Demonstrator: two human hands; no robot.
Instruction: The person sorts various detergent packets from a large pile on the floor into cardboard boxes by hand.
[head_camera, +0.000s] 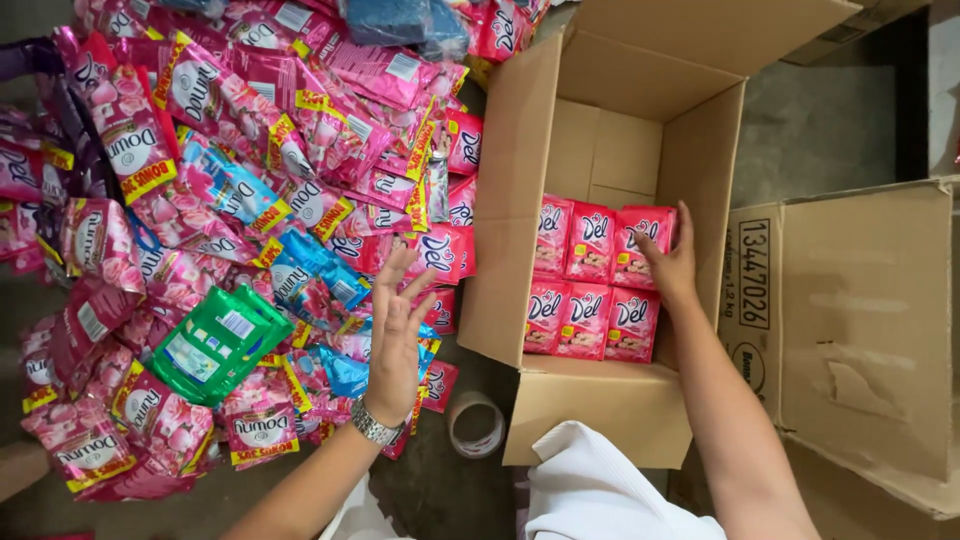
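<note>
My right hand (668, 262) reaches into an open cardboard box (510, 200) and presses on the far-right red sachet pack (640, 245) in the back row. Two rows of red sachet packs (585, 290) lie flat on the box floor. My left hand (397, 335), with a metal wristwatch, hovers open and holding nothing above a heap of pink and blue sachet packs (240, 180) left of the box.
A green pack (215, 345) lies in the heap near my left hand. A roll of tape (476, 424) stands on the floor by the box's near corner. Another cardboard box (860, 330) lies to the right. White cloth (600, 490) covers my lap.
</note>
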